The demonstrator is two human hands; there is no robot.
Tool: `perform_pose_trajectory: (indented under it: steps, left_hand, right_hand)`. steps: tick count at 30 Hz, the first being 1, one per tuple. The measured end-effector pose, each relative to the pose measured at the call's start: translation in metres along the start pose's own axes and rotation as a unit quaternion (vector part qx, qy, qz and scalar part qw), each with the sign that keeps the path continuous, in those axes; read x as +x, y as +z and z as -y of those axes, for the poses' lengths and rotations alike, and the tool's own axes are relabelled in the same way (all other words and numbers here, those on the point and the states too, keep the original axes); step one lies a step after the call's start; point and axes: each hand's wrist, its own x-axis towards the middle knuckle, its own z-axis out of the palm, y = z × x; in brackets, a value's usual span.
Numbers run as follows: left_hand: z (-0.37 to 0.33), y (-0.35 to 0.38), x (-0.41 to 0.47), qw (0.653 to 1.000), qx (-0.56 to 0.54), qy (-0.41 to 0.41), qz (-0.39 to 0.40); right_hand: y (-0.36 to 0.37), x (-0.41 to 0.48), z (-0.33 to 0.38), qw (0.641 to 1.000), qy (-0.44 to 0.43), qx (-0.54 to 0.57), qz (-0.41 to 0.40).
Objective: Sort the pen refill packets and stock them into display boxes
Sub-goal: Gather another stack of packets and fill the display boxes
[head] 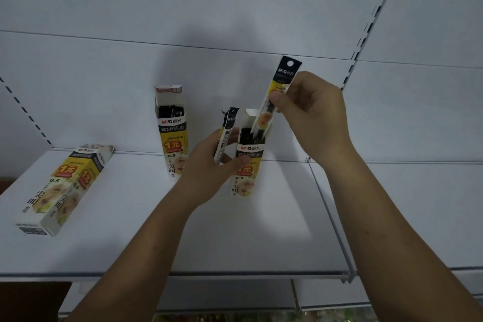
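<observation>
Two open display boxes stand upright on the white shelf (261, 238). The right display box (247, 167) has dark packets inside. My right hand (311, 117) pinches a black and yellow refill packet (279, 86), whose lower end sits inside that box's open top. My left hand (209, 165) grips another refill packet (225, 136) just left of the box and touches the box's front with its thumb. The left display box (172, 136) stands apart, also filled with dark packets.
A third box (62, 185) of the same kind lies on its side at the shelf's left end. White back panels with slotted uprights (366, 31) rise behind. A shelf joint (326, 212) runs front to back on the right. Goods show dimly below the shelf edge.
</observation>
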Motion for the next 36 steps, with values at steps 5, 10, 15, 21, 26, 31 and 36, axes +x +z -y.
perform_pose_trajectory:
  steps: [5,10,15,21,26,31,36]
  left_hand:
    - [0.002,-0.001,0.000,1.000,0.004,-0.003,0.001]
    - [0.002,-0.001,0.000,1.000,0.001,-0.006,0.004]
    - [0.001,-0.001,-0.002,1.000,-0.011,-0.002,0.003]
    - [0.003,0.000,0.000,1.000,-0.009,0.001,0.004]
    - [0.004,-0.001,0.001,1.000,-0.005,-0.001,0.008]
    - [0.003,-0.001,0.001,1.000,-0.006,-0.001,0.009]
    - [0.004,-0.001,0.002,1.000,0.001,-0.002,0.005]
  right_hand:
    - [0.004,-0.005,-0.004,1.000,-0.008,0.001,0.023]
    - [0.003,-0.008,0.000,0.999,-0.013,0.003,0.036]
    - [-0.013,0.001,0.008,0.997,-0.051,0.021,-0.054]
    - [-0.018,0.008,0.011,0.996,-0.061,0.039,-0.061]
    - [-0.009,0.002,0.001,0.999,-0.025,0.040,-0.017]
    - [-0.015,0.006,0.001,0.997,-0.042,0.053,-0.031]
    - [-0.010,0.009,0.000,0.997,-0.029,0.067,0.031]
